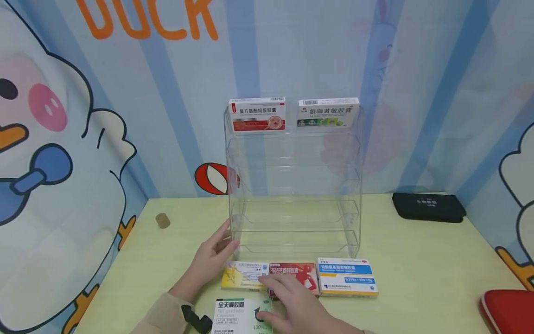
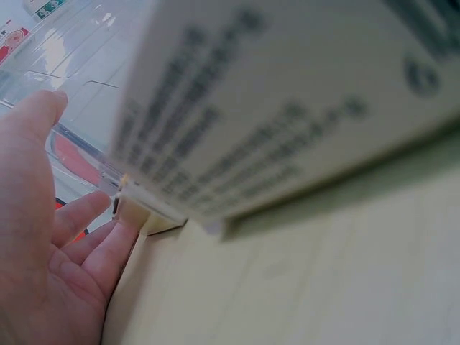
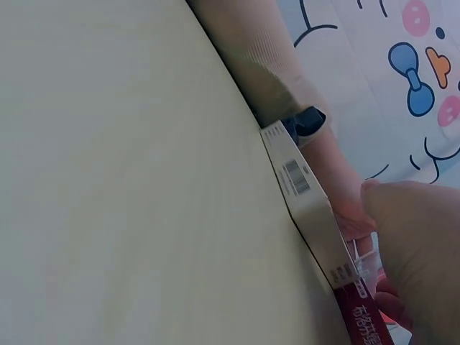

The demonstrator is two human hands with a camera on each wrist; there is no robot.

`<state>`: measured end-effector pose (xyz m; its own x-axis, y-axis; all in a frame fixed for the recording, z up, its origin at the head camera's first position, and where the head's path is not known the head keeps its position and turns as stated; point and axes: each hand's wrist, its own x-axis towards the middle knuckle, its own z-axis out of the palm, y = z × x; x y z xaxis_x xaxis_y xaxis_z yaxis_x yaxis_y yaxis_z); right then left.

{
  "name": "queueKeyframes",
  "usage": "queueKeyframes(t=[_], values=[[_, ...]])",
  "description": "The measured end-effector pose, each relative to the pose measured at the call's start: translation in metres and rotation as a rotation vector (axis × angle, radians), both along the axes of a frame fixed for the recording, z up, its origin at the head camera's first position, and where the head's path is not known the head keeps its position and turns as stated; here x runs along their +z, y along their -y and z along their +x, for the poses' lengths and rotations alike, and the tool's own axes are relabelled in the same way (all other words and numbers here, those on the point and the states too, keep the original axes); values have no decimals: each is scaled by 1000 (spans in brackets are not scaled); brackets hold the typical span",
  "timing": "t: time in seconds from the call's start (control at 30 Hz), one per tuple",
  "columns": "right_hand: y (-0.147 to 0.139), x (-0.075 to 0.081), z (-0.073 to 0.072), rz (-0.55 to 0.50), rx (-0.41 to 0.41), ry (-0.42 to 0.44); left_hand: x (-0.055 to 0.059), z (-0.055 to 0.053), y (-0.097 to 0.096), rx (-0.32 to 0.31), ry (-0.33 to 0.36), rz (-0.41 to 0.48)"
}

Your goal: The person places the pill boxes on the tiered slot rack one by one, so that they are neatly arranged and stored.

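Note:
At the lower left corner of a clear acrylic display rack (image 1: 292, 215), my left hand (image 1: 210, 260) touches the side with its fingers spread. The left wrist view shows its thumb near the rack's edge. My right hand (image 1: 302, 306) reaches leftward over a red medicine box (image 1: 308, 273), partly hiding it. Its index fingertip is by the seam with a yellow and white box (image 1: 244, 273); its thumb overlaps a green and white capsule box (image 1: 233, 317). A blue and white box (image 1: 347, 276) lies to the right of the red one.
On the rack's top tier sit a red and white box (image 1: 258, 116) and a green and white box (image 1: 327, 113). A black case (image 1: 429, 207) lies back right, a red case (image 1: 509, 308) front right. A small cork-like cylinder (image 1: 162, 221) is at left. A printed curtain hangs behind.

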<state>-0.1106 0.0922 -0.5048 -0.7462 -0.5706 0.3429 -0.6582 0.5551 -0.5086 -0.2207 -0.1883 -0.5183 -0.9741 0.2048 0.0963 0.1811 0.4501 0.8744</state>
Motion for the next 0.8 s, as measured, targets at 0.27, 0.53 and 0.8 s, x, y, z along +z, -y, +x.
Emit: queueKeyframes(t=[0.27, 0.53, 0.8], values=[[2, -3, 6, 92, 24, -88, 0, 0, 0, -10, -12, 9], [0, -4, 6, 187, 30, -47, 1, 0, 0, 14, -2, -10], [-1, -1, 9, 236, 40, -14, -2, -1, 1, 11, 10, -2]])
